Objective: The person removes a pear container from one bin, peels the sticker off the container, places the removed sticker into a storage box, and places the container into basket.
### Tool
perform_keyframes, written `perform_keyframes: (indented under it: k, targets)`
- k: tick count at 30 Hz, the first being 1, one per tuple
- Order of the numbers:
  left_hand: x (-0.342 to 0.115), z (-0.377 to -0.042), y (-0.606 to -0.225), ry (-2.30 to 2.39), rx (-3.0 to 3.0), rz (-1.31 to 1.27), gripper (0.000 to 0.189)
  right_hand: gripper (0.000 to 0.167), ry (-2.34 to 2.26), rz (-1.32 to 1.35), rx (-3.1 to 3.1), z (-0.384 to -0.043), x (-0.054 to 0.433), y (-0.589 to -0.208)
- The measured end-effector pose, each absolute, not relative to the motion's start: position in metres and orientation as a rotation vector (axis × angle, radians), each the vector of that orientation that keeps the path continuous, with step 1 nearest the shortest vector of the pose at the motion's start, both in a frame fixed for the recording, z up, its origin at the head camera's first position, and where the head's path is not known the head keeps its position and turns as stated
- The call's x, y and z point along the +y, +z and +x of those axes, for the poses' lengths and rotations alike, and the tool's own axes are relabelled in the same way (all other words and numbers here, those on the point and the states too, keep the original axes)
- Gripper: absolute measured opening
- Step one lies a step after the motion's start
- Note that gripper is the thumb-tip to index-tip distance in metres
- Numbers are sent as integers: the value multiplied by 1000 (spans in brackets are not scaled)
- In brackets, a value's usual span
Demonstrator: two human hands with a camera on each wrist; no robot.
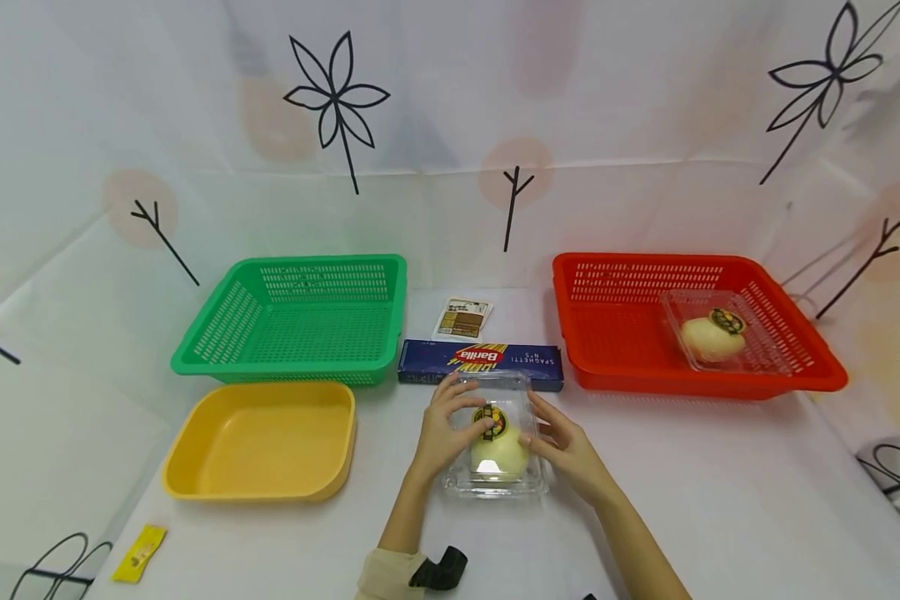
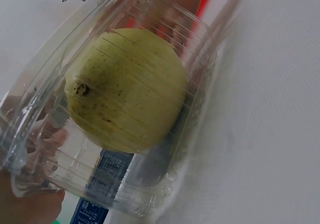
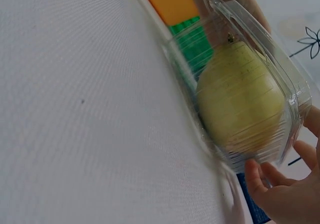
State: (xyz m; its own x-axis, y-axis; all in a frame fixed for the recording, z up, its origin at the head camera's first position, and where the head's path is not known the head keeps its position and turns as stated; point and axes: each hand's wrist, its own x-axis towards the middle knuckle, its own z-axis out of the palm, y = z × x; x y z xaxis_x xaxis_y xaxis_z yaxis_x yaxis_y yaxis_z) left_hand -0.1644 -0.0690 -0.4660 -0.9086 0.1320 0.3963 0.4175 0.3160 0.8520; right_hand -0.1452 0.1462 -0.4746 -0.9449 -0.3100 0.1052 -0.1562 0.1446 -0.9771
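A clear plastic clamshell box [image 1: 494,487] with a pale yellow-green pear [image 2: 130,94] inside lies in front of me, near the middle of the table. Its lid carries a round black-and-yellow sticker [image 1: 492,412]. My left hand [image 1: 438,433] grips the box's left side, thumb over the lid by the sticker. On the opposite side, my right hand [image 1: 568,454] holds the edge with thumb and fingers. The right wrist view shows the right fingertips [image 3: 254,181] against the box's rim. Parts of the fingers are hidden behind the plastic.
Behind the box lie a blue Barilla spaghetti box [image 1: 480,363] and a small packet [image 1: 462,319]. A red basket [image 1: 675,382] at right holds another clear box [image 1: 720,333] with a pale fruit. Left stand a green basket [image 1: 285,367], a yellow tray [image 1: 258,492] and a yellow sachet [image 1: 140,553].
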Motion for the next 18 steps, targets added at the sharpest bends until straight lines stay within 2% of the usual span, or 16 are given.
perform_keyframes:
  k: [18]
  targets:
    - [-64,-170,-456,-1626,-2327,-385,9,64,-1931,-413,2287,-145,144,-476]
